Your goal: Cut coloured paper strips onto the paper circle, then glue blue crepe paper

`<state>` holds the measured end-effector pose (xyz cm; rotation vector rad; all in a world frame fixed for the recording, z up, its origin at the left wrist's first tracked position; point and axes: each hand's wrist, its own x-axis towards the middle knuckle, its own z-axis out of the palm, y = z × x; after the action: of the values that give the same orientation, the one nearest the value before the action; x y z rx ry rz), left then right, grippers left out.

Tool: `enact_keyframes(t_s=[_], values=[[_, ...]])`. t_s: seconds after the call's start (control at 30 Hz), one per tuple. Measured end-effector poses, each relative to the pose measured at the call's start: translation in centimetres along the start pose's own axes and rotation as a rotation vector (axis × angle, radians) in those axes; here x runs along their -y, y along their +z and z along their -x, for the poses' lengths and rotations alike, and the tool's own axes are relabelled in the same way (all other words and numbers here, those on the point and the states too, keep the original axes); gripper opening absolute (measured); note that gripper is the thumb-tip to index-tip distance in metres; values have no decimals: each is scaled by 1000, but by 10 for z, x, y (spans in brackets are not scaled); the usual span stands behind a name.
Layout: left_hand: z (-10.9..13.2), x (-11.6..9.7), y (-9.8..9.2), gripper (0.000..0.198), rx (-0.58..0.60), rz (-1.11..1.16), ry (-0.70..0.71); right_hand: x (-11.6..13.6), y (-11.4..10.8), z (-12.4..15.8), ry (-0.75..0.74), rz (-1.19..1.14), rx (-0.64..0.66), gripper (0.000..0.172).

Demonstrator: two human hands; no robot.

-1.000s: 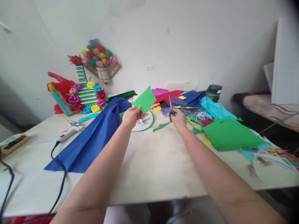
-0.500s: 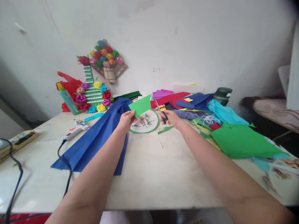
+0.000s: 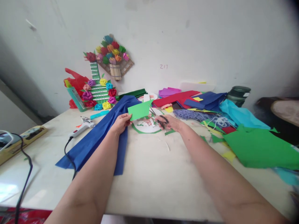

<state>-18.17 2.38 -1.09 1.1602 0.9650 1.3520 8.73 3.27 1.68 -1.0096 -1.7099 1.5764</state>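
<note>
My left hand [image 3: 121, 123] pinches the lower left corner of a small green paper rectangle [image 3: 139, 111], held up above the table. My right hand [image 3: 171, 122] grips black-handled scissors [image 3: 157, 116], whose blades point left and meet the paper's right edge. Under both hands lies a white round disc with a green rim [image 3: 145, 127], carrying small green and pink cuttings. A long blue paper sheet [image 3: 100, 137] lies under my left forearm.
A glue gun [image 3: 82, 127] with a black cord lies at left. Paper flower crafts [image 3: 100, 90] lean on the wall. A big green sheet [image 3: 261, 149], cyan, red and blue papers and yarn pile up at right, by a dark green jar [image 3: 238, 95].
The green paper came down from a raised tilt to a lower, flatter hold. My right hand moved left, swinging the scissors from upright to pointing at the paper's edge. The view shifted.
</note>
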Motion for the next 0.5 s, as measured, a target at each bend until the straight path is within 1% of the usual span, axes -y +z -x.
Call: enact_keyframes(t_s=[0.1, 0.27, 0.5], values=[[2, -1, 1, 31, 20, -22, -20, -3, -3, 1, -9, -23, 19, 38], [4, -1, 6, 30, 84, -45, -21, -5, -8, -1, -7, -46, -36, 39], [5, -2, 5, 27, 136, -61, -39, 1, -4, 0, 34, -53, -81, 44]])
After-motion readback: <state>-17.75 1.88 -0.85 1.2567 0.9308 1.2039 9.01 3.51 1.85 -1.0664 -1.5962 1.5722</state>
